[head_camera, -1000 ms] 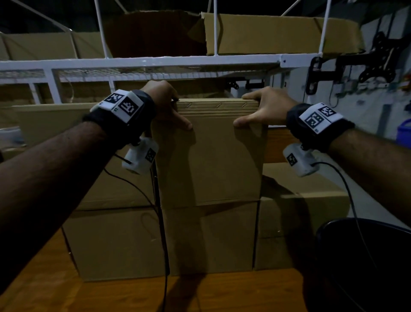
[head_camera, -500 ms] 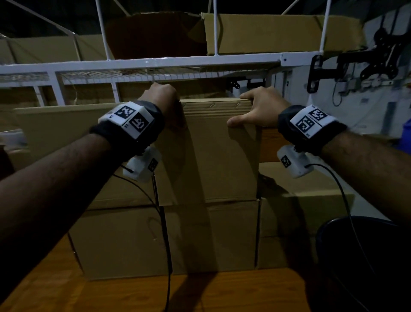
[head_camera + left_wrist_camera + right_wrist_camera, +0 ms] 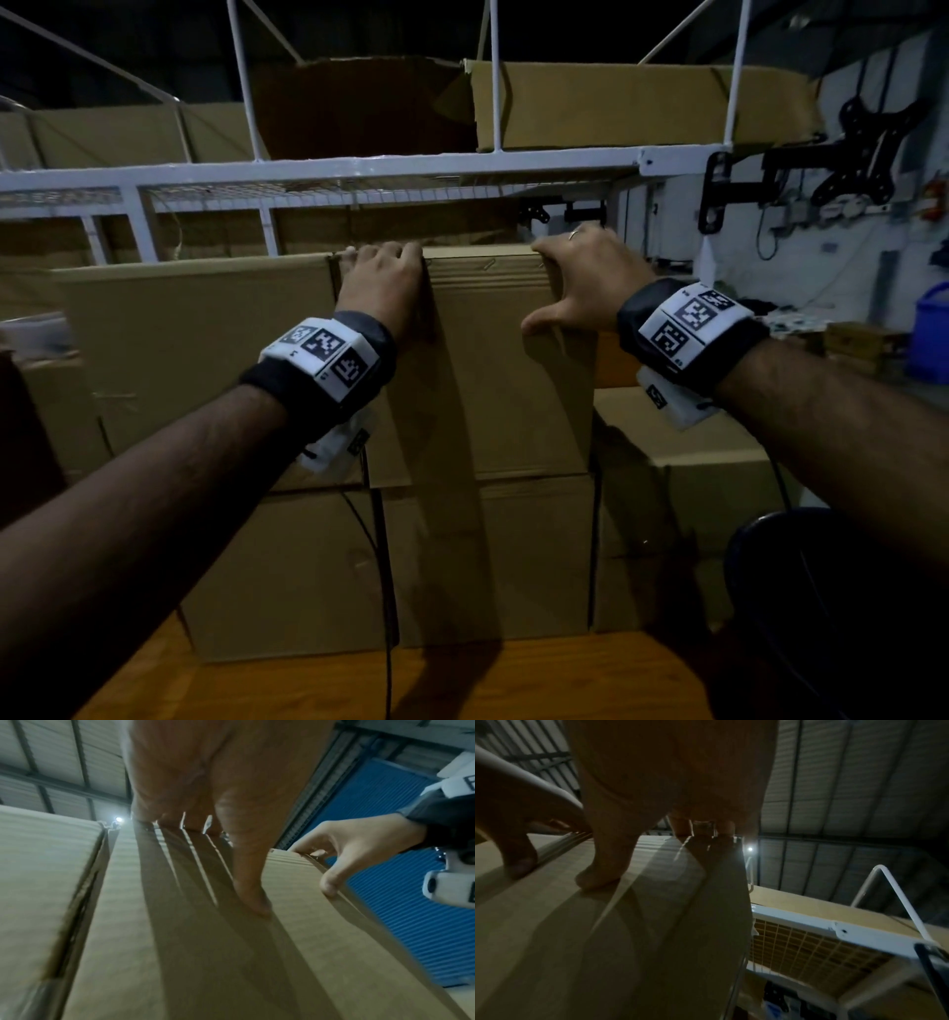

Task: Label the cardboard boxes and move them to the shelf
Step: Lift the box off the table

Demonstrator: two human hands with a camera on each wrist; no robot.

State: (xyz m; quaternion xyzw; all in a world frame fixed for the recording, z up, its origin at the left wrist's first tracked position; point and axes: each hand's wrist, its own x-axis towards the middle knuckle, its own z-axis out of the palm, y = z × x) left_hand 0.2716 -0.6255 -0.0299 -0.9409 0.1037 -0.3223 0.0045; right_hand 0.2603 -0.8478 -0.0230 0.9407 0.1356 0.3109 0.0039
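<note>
An upright cardboard box stands on top of a stack, just under the white wire shelf. My left hand grips its top left corner, fingers hooked over the top edge. My right hand grips the top right corner, thumb on the front face. In the left wrist view my left hand lays its thumb on the box, with my right hand on the far corner. The right wrist view shows my right hand and my left hand on the box.
A wide box adjoins on the left, a lower box on the right, and more boxes lie beneath. Boxes sit on the shelf. A dark round object is at the lower right; a blue bin is at the far right.
Both hands have stayed on the box's top corners. My left thumb has left the front face as the fingers hooked further over the edge. Both wrists now sit lower in view.
</note>
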